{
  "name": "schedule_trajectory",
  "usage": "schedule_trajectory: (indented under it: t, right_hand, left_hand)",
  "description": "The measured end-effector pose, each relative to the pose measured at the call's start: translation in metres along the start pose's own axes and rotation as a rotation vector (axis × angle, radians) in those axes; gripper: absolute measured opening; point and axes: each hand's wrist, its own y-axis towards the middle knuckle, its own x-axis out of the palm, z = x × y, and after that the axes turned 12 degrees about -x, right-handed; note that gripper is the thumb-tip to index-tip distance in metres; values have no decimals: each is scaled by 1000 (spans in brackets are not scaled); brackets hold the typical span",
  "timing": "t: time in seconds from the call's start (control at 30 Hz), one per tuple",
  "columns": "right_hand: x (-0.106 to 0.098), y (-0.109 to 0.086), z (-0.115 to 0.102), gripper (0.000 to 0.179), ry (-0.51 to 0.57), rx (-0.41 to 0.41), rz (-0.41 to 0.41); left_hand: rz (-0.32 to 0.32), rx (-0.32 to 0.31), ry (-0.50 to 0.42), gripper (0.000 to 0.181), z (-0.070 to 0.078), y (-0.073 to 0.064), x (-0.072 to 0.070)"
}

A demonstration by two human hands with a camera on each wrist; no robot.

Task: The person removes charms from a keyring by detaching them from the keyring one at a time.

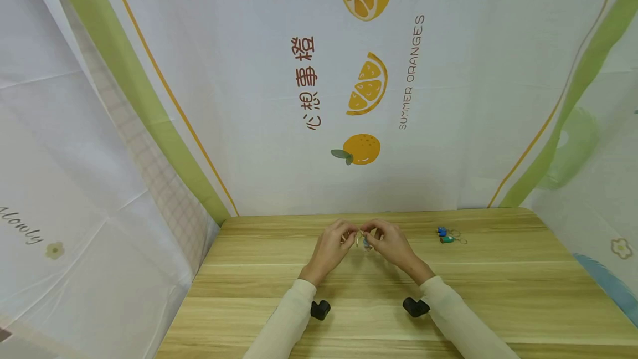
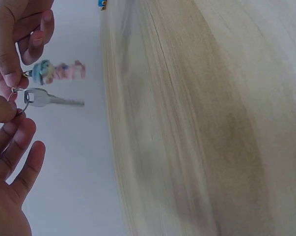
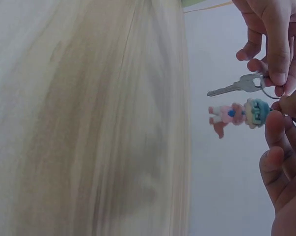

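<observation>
A silver key [image 2: 42, 98] hangs from a metal key ring [image 2: 26, 105], which my left hand [image 1: 330, 244] pinches between thumb and fingertips. Close beside the key dangles a small figurine charm [image 3: 238, 113] with a blue-green hat or hair and a pink body. My right hand [image 1: 392, 242] pinches its clasp at the top. Both hands meet just above the tabletop near its back edge, fingertips nearly touching. Fingers partly cover the spot where ring and clasp meet, so I cannot tell whether they are joined.
To the right on the wooden table [image 1: 498, 292] lie a blue keychain charm [image 1: 442, 231] and a green keychain charm [image 1: 447, 240], each with a ring. A printed white cloth [image 1: 269, 154] hangs behind the table. Black mounts [image 1: 320, 309] sit at the wrists.
</observation>
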Motion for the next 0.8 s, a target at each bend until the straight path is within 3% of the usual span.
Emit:
schedule_trajectory:
  t: [0.3, 0.63, 0.8]
  right_hand:
    - [0, 1, 1, 11, -28, 21, -31]
    - [2, 0, 1, 9, 15, 77, -83]
    - [3, -1, 1, 9, 47, 70, -77]
  left_hand:
    - [-35, 30, -48, 17, -1, 0, 2]
    - [-71, -33, -118, 14, 1, 1, 1]
    - [-60, -45, -107, 11, 1, 1, 1]
